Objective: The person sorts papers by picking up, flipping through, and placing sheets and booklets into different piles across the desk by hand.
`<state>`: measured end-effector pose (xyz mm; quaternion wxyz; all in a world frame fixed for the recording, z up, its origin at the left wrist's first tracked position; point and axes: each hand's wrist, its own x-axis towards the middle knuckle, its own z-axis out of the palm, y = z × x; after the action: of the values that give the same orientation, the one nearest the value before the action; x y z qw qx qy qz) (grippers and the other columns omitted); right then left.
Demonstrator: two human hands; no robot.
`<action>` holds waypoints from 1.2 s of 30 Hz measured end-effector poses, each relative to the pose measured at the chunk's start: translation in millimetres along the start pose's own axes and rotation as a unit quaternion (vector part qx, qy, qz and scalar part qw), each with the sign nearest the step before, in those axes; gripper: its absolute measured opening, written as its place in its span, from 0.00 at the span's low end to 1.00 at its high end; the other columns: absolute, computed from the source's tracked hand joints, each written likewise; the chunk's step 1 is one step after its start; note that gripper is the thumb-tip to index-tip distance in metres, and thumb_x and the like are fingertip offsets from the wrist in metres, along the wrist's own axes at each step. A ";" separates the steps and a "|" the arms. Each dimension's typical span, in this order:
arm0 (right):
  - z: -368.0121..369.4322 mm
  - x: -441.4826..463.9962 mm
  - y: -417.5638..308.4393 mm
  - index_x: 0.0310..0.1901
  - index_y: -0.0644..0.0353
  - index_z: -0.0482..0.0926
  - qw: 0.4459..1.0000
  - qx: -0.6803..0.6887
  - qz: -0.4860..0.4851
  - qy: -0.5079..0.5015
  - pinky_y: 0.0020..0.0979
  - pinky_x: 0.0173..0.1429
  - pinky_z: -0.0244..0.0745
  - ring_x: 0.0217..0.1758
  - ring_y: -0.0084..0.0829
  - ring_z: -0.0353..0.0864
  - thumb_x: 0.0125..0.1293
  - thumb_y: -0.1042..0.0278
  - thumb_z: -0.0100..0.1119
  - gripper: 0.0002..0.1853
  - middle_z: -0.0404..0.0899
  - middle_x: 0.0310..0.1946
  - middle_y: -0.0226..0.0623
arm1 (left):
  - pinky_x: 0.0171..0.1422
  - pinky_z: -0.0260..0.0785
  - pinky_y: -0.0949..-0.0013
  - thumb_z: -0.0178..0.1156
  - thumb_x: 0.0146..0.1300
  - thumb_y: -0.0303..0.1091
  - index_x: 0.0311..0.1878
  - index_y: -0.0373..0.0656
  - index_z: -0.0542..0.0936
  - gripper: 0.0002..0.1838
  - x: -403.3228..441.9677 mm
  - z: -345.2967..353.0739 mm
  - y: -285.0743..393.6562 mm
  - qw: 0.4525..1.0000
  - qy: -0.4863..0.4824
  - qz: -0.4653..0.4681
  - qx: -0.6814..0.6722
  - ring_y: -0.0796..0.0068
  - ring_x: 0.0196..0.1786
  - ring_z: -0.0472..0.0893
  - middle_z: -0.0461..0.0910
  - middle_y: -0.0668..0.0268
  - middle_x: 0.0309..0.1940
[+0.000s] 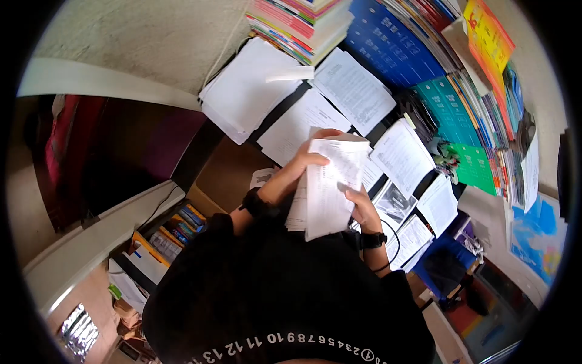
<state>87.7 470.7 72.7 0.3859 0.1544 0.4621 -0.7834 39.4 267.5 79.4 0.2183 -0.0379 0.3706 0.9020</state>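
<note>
In front of my chest I hold a sheaf of printed papers (pixel 333 188) with both hands. My left hand (pixel 312 155) is closed on its upper left edge, the thumb lying on the top sheet and the fingers behind. Lower on the right side, my right hand (pixel 364 209) grips the sheaf with its thumb on the front; its other fingers are mostly hidden. More sheets show behind the front page at the left. Beneath and beyond my hands, a stack of printed sheets (pixel 303 124) lies on the dark desk.
A thick pile of white paper (pixel 242 85) and another printed stack (pixel 354 88) lie farther back. More papers (pixel 403 155) are to the right. Books (pixel 297 27) are piled at the back, with blue folders (pixel 394 45) beside them. A box of books (pixel 176 233) stands at lower left.
</note>
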 end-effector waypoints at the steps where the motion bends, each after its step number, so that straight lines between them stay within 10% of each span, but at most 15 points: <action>1: 8.1 -2.8 -1.5 0.66 0.69 0.52 1.000 0.022 -0.006 0.009 0.36 0.64 0.65 0.61 0.40 0.69 0.48 0.64 0.68 0.46 0.65 0.60 0.47 | 0.59 0.65 0.70 0.56 0.43 0.29 0.59 0.38 0.66 0.33 0.5 -2.1 -0.3 1.000 -0.003 -0.004 0.011 0.68 0.55 0.72 0.72 0.58 0.51; 10: 50.1 -1.6 3.5 0.57 0.72 0.67 0.980 0.006 -0.072 0.187 0.34 0.50 0.75 0.45 0.38 0.80 0.52 0.79 0.61 0.28 0.77 0.46 0.47 | 0.59 0.66 0.64 0.67 0.51 0.32 0.63 0.40 0.61 0.37 -15.5 -55.5 -12.5 0.960 0.137 0.024 0.241 0.64 0.59 0.68 0.65 0.55 0.59; 14: 42.3 9.4 20.4 0.52 0.71 0.70 0.954 -0.053 -0.135 0.261 0.27 0.47 0.73 0.41 0.30 0.78 0.53 0.79 0.62 0.23 0.77 0.42 0.40 | 0.61 0.66 0.62 0.67 0.53 0.41 0.70 0.40 0.45 0.49 -36.5 -78.0 -15.2 0.980 0.081 -0.145 0.114 0.61 0.61 0.67 0.61 0.54 0.63; 21: 40.3 1.1 29.5 0.54 0.69 0.68 0.936 -0.175 -0.111 0.284 0.29 0.41 0.78 0.39 0.32 0.80 0.55 0.71 0.64 0.25 0.78 0.41 0.44 | 0.56 0.69 0.69 0.62 0.58 0.31 0.61 0.30 0.64 0.29 -44.5 -69.1 -28.4 0.966 0.020 -0.256 -0.015 0.69 0.55 0.74 0.74 0.56 0.52; 29: 19.7 -38.9 26.4 0.69 0.63 0.48 0.936 -0.132 -0.183 0.270 0.40 0.69 0.55 0.70 0.42 0.55 0.52 0.60 0.70 0.49 0.56 0.67 0.50 | 0.57 0.67 0.68 0.63 0.50 0.19 0.59 0.33 0.65 0.31 -8.0 -55.9 -33.2 0.965 -0.012 -0.090 0.245 0.69 0.52 0.75 0.74 0.59 0.50; 33: -2.1 -87.1 9.2 0.70 0.58 0.49 0.778 -0.329 -0.319 0.429 0.39 0.71 0.50 0.72 0.40 0.52 0.51 0.61 0.71 0.49 0.55 0.68 0.45 | 0.60 0.65 0.68 0.65 0.50 0.20 0.60 0.33 0.65 0.33 3.4 -42.6 -21.3 0.926 -0.150 -0.214 0.271 0.69 0.54 0.74 0.74 0.60 0.52; 36: 8.5 -124.0 -11.9 0.63 0.58 0.65 0.844 -0.356 -0.234 0.327 0.26 0.47 0.73 0.47 0.28 0.77 0.52 0.57 0.69 0.37 0.74 0.53 0.42 | 0.63 0.62 0.67 0.67 0.47 0.21 0.62 0.34 0.64 0.36 10.7 -33.0 -27.4 0.906 -0.217 -0.237 0.277 0.70 0.58 0.71 0.71 0.61 0.55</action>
<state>160.9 524.1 158.6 0.0457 0.1411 0.8307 -0.5365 38.3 266.1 35.2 0.5019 0.1338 0.5290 0.6711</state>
